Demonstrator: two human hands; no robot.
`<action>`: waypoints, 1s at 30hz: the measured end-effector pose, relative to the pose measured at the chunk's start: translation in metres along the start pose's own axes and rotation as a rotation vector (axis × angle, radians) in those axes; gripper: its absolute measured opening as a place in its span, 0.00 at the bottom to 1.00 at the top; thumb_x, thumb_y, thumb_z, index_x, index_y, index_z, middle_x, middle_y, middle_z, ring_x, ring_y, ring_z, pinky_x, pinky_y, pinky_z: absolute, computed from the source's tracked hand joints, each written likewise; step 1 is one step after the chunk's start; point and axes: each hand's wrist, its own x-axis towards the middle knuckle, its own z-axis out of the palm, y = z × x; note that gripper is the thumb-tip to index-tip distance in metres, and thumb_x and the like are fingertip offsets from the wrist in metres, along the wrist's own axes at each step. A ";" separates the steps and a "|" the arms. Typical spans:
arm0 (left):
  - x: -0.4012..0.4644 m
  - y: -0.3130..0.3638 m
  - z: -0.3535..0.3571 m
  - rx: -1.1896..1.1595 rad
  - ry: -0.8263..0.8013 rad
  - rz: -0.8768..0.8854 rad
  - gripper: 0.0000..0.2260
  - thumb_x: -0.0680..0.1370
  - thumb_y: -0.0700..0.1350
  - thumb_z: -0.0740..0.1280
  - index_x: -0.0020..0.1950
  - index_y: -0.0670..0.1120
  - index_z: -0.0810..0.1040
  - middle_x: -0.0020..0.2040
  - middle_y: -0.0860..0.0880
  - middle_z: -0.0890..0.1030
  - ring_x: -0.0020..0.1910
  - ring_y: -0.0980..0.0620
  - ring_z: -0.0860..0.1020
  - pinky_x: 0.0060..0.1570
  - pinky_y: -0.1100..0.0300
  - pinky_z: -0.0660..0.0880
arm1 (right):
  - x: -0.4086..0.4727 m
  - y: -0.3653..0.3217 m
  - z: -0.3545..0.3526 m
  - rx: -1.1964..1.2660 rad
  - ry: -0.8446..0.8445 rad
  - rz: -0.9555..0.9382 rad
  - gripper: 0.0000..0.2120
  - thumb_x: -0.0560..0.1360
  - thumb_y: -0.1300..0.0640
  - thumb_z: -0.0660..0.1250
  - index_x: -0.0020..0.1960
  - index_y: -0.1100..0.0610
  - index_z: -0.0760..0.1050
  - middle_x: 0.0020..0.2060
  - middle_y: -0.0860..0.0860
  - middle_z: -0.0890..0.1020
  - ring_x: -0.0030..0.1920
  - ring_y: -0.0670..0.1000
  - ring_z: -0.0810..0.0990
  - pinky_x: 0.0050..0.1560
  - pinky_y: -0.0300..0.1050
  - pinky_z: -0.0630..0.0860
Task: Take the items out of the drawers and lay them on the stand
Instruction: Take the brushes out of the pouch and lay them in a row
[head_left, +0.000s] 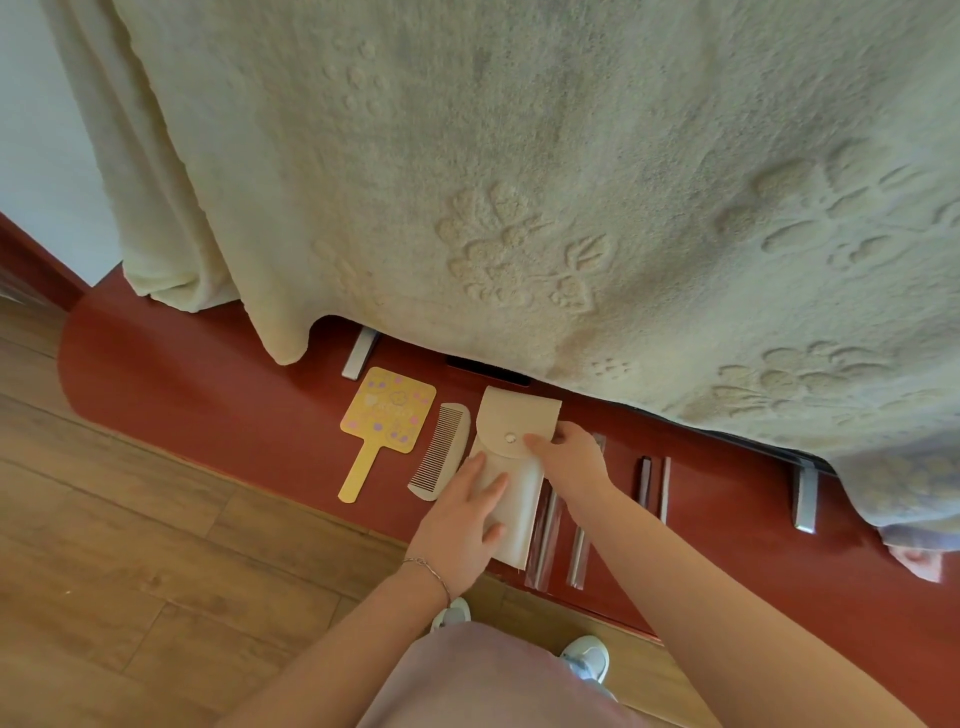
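Both forearms bare, no sleeves visible. Thin silver chain bracelet (428, 570) around left wrist. Left hand (460, 525) and right hand (571, 457) without rings or gloves. Pale pink-mauve fabric garment (483, 680) over lap. Light grey-white shoes (587, 659) on both feet, toes only showing.

The cream blanket (519, 182) covers the back of the red stand (208, 395) and most of a black object (488, 370). The left hand (462, 525) hides the lower pouch (511, 415). The mirror's (387, 410) print is too small to read.
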 end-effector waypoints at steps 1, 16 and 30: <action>0.000 0.000 0.000 0.018 0.002 0.003 0.24 0.80 0.48 0.57 0.75 0.53 0.55 0.77 0.53 0.44 0.75 0.57 0.46 0.68 0.67 0.56 | -0.001 -0.001 -0.001 -0.017 -0.008 0.001 0.14 0.74 0.56 0.64 0.59 0.58 0.74 0.47 0.50 0.80 0.44 0.49 0.77 0.37 0.39 0.71; 0.002 0.008 0.000 0.102 0.025 0.078 0.24 0.81 0.51 0.54 0.76 0.51 0.52 0.77 0.53 0.46 0.75 0.56 0.48 0.71 0.65 0.50 | -0.038 0.016 -0.046 -0.121 0.067 -0.082 0.17 0.78 0.54 0.59 0.67 0.52 0.70 0.57 0.49 0.78 0.43 0.45 0.78 0.39 0.36 0.71; 0.028 0.073 0.029 0.028 -0.042 0.289 0.21 0.80 0.50 0.56 0.74 0.53 0.59 0.72 0.58 0.63 0.68 0.61 0.64 0.61 0.76 0.54 | -0.024 0.068 -0.103 -0.425 0.243 0.098 0.12 0.75 0.47 0.63 0.52 0.54 0.75 0.42 0.49 0.78 0.41 0.50 0.77 0.40 0.41 0.73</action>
